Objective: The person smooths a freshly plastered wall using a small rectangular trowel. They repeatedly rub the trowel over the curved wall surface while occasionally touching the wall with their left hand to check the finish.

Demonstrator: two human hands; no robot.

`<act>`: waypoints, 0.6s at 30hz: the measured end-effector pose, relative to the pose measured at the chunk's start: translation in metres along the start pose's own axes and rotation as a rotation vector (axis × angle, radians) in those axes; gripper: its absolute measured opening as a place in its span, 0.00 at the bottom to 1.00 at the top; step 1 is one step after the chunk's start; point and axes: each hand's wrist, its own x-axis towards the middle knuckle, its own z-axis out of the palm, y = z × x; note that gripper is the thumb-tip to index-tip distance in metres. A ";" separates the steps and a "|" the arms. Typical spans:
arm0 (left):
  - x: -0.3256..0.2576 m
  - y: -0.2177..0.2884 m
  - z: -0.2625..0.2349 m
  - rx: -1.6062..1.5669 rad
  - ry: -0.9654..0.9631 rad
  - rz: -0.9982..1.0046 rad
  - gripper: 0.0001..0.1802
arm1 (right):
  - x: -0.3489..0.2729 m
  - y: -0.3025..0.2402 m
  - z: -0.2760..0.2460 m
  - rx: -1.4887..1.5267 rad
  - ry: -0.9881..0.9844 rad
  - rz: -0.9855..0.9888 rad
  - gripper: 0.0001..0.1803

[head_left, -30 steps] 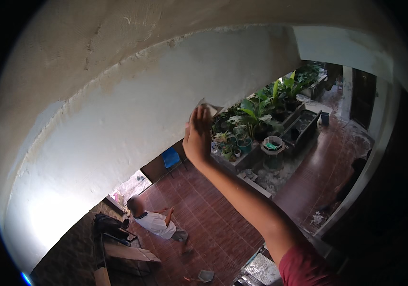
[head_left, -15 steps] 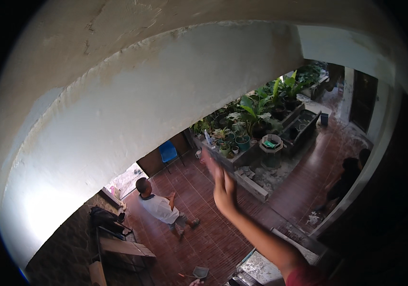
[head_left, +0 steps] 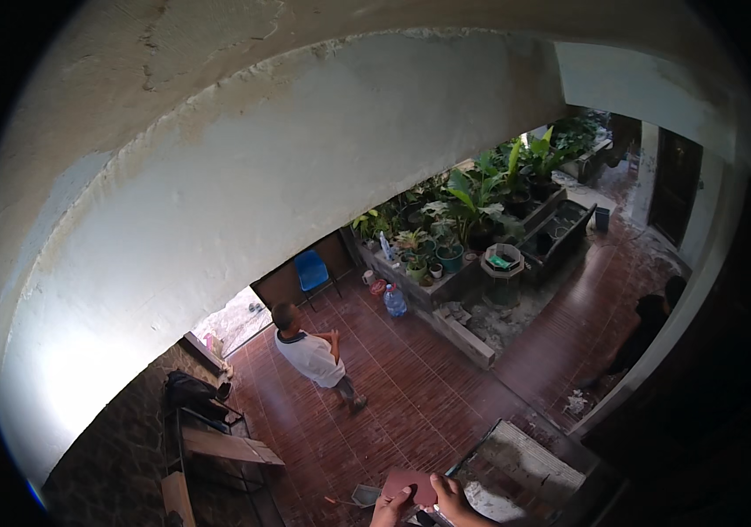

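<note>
At the lower edge, both my hands hold a small reddish-brown sheet point(head_left: 409, 483) that looks like sandpaper. My left hand point(head_left: 391, 508) has its thumb pressed on the left side of it. My right hand point(head_left: 452, 502) grips the right side, thumb on top. A small pale patch shows between the thumbs. Beyond the hands, a grey flat-ended item point(head_left: 365, 495) lies low, with a small orange piece point(head_left: 331, 501) beside it. The large pale wall point(head_left: 288, 167), with rough, stained plaster along its upper edge, spans the upper view.
A person in a white shirt point(head_left: 310, 356) stands on the red tiled floor point(head_left: 411, 386). A blue chair point(head_left: 312, 270), a water jug point(head_left: 395, 300) and a planter bed point(head_left: 472, 303) are behind. A wooden board point(head_left: 226, 446) lies left; a dark-clothed person point(head_left: 643, 329) is right.
My right arm has come down from its raised place in mid-view. Both hands now meet at the lower edge on the sheet. The white-shirted person has shifted slightly right.
</note>
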 end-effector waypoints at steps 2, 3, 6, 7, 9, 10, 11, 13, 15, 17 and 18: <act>0.001 -0.009 0.000 0.102 0.025 0.079 0.20 | -0.002 0.000 -0.010 0.016 -0.092 -0.026 0.31; 0.000 -0.012 0.002 0.153 0.038 0.117 0.20 | -0.002 0.003 -0.013 0.024 -0.138 -0.039 0.30; -0.003 -0.007 0.014 0.587 0.113 0.334 0.22 | 0.002 0.018 -0.009 -0.096 -0.051 -0.330 0.29; -0.005 0.000 0.018 0.720 0.122 0.538 0.22 | 0.005 0.025 -0.005 -0.084 -0.051 -0.500 0.28; -0.004 0.021 0.028 0.984 0.137 0.951 0.23 | 0.010 0.035 0.000 -0.160 -0.001 -0.517 0.26; -0.002 0.035 0.032 0.986 0.092 0.913 0.23 | 0.013 0.036 0.000 -0.191 0.046 -0.522 0.26; 0.003 0.054 0.033 0.988 0.046 0.876 0.25 | 0.013 0.038 0.002 -0.221 0.094 -0.529 0.26; 0.012 0.093 0.035 1.117 -0.028 0.904 0.32 | 0.012 0.029 -0.002 -0.242 0.035 -0.533 0.23; 0.029 0.143 0.039 1.250 -0.104 1.010 0.38 | 0.008 0.013 -0.009 -0.060 -0.046 -0.655 0.19; 0.049 0.207 0.054 1.459 -0.102 1.371 0.37 | 0.002 -0.007 -0.020 -0.178 -0.050 -0.647 0.19; 0.060 0.246 0.067 1.535 -0.060 1.420 0.33 | 0.000 -0.016 -0.026 -0.231 -0.030 -0.673 0.18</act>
